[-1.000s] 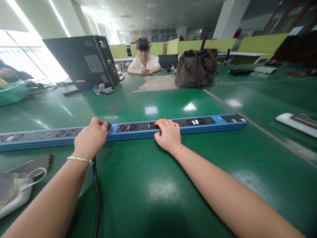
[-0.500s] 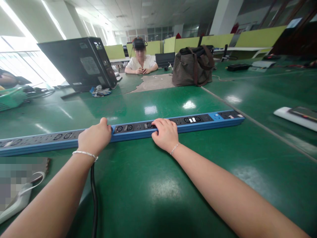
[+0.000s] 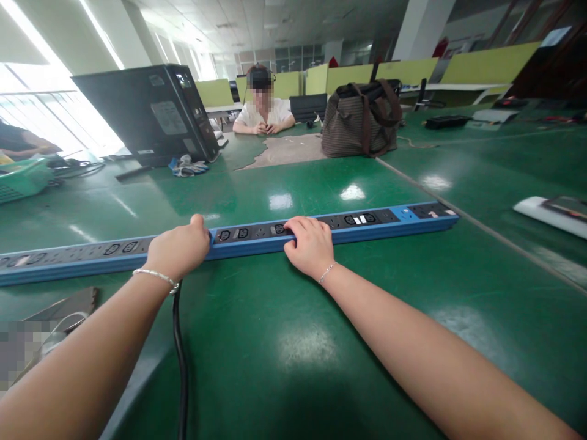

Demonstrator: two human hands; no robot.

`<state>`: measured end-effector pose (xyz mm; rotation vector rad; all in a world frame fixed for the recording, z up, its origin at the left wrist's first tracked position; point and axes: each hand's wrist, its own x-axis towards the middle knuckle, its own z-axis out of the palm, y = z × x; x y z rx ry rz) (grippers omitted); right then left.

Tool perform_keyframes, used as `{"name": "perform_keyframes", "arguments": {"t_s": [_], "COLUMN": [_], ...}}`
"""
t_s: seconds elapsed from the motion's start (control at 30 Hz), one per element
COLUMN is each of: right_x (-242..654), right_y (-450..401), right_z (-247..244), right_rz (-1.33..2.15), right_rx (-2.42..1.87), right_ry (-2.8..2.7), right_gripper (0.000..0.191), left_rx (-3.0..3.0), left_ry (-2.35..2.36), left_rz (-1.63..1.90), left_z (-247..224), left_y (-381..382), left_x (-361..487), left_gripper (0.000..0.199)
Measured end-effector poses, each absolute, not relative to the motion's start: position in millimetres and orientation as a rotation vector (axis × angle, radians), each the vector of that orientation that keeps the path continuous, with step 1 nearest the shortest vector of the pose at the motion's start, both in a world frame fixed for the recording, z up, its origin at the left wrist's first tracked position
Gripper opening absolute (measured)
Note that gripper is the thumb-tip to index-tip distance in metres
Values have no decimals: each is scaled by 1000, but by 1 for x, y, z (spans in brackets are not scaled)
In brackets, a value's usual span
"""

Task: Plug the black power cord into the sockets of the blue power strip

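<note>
A long blue power strip (image 3: 247, 247) with black sockets lies across the green table from the left edge to right of centre. My left hand (image 3: 180, 247) is closed over its middle part, beside a blue section; most of its fingers are hidden behind the back of the hand. From beneath that wrist a thick black cable (image 3: 180, 348) hangs toward the near edge of the view. Farther right, my right hand (image 3: 312, 244) grips the same strip, its fingers over the sockets and its thumb at the near side.
A black computer case (image 3: 147, 119) stands at the back left, with gloves (image 3: 187, 166) by it and a green basket (image 3: 22, 179) farther left. A brown bag (image 3: 360, 122) sits at the back. Across the table a person (image 3: 263, 113) sits. A white device (image 3: 553, 214) lies right.
The view has shifted slightly, moving the strip and both hands a little to the right in the picture. Both hands keep their places on the strip.
</note>
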<state>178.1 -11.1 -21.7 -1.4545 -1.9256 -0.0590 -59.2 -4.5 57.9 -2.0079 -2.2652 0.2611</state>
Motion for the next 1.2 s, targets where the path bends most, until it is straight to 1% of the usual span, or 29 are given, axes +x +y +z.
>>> {"name": "perform_keyframes", "arguments": {"t_s": [0.1,0.2,0.33,0.47,0.57,0.7,0.83,0.97,1.07,1.2], "right_x": [178,177,177,177,178,178,177,177,178,177], "right_y": [-11,-11,-11,-11,-11,-11,-11,-12,-12,-11], "right_z": [-22,-22,-22,-22,-22,-22,-22,-22,-22,-22], "right_rz": [-62,-65,-61,-65,-65,-65,-66,-65,-68,-77], "right_rx": [-1447,-1448,-1456,-1449,-1449,-1453,-1443,-1445,-1451,-1462], "right_ry": [-1925,-1922,-1923,-1924,-1925,-1927,-1926,-1927,-1929,-1929], "right_gripper": [32,32,32,32,32,32,32,32,32,32], "left_rx": [-1927,-1890,-1904,-1929,-1937,-2002,-2019,-2109,-2206,-2359], "left_ry": [-2375,-2362,-2275,-2162,-2105,-2153,-2269,-2384,-2365,-2089], "left_rz": [128,64,109,224,276,271,195,3,-203,-707], "left_z": [54,49,46,48,50,52,52,52,50,34], "left_y": [-3,-9,-15,-19,-18,-8,2,1,-3,-4], "left_x": [-61,-58,-53,-48,-47,-57,-70,-81,-93,-116], "left_gripper": [51,53,50,43,42,42,49,54,58,56]}}
